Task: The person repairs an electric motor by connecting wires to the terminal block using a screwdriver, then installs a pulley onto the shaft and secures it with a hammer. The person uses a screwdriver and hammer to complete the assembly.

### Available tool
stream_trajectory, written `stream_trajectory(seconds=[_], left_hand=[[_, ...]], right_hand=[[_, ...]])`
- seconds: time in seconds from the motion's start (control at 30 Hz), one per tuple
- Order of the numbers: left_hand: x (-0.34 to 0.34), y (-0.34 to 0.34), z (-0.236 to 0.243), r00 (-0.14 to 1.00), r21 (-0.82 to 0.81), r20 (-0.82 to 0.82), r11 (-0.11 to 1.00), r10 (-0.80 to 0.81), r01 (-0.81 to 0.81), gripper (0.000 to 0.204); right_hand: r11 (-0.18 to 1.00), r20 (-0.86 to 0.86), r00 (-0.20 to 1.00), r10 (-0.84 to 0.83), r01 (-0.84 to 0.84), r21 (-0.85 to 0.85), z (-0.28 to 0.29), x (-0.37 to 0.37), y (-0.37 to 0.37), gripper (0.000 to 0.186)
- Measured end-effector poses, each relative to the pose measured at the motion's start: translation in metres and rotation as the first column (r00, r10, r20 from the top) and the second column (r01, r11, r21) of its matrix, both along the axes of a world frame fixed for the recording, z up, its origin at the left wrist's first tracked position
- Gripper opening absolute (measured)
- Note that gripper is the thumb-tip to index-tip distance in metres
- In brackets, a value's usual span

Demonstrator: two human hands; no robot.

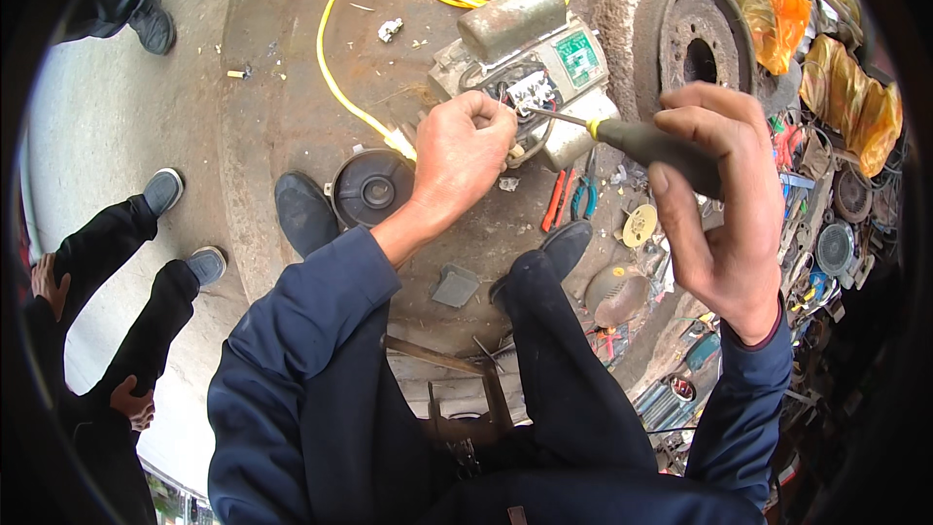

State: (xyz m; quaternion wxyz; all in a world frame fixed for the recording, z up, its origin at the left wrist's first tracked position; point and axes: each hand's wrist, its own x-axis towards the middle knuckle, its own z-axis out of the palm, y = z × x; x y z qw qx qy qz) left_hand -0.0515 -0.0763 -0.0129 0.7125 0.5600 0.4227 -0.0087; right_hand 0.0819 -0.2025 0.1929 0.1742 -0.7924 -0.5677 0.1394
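An electric motor (447, 68) with a green label plate lies on the ground in front of me, its wiring box uncovered. Inside the box sits a white terminal block (531, 92) with several wires around it. My left hand (462, 156) is closed in a pinch beside the block, on what looks like a thin wire; the fingers partly hide it. My right hand (734, 219) grips a screwdriver (651, 148) by its dark handle, fingers curled round it. The screwdriver's shaft points left, with its tip at the block's lower edge.
A yellow cable (335, 68) runs from a coil to beside my left hand. Nearby are a round dark cover (374, 187), red-handled pliers (557, 199), a grey lid (454, 285) and a rusty wheel drum (695, 39). Scrap parts (836, 248) crowd the right; people stand left.
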Motion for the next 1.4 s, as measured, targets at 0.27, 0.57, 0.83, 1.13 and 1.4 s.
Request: stream_trajectory(seconds=[0.27,0.57,0.83,1.13,1.4], left_hand=[[0.0,-0.001,-0.003,1.0,-0.029,-0.003,0.999,0.012,-0.012,0.022],[0.002,-0.002,-0.002,0.999,0.017,0.006,0.999,0.041,-0.041,0.02],[0.003,-0.002,-0.001,0.999,0.002,0.014,0.999,0.048,-0.048,0.019],[0.003,-0.003,-0.005,0.997,0.001,0.045,0.998,0.059,-0.059,0.019],[0.003,-0.004,-0.006,0.997,0.002,0.046,0.999,0.054,-0.054,0.019]], right_hand=[[0.999,-0.059,0.998,0.032,-0.033,-0.02,0.003,-0.001,0.0,0.028],[0.993,-0.01,0.997,0.083,-0.082,0.085,-0.003,0.0,-0.003,0.029],[0.995,-0.016,0.996,0.083,-0.082,0.062,-0.001,0.001,-0.005,0.026],[0.994,-0.043,0.994,0.099,-0.096,0.056,0.0,0.002,-0.003,0.032],[0.987,-0.146,0.984,0.103,-0.083,0.138,-0.01,0.008,-0.005,0.015]])
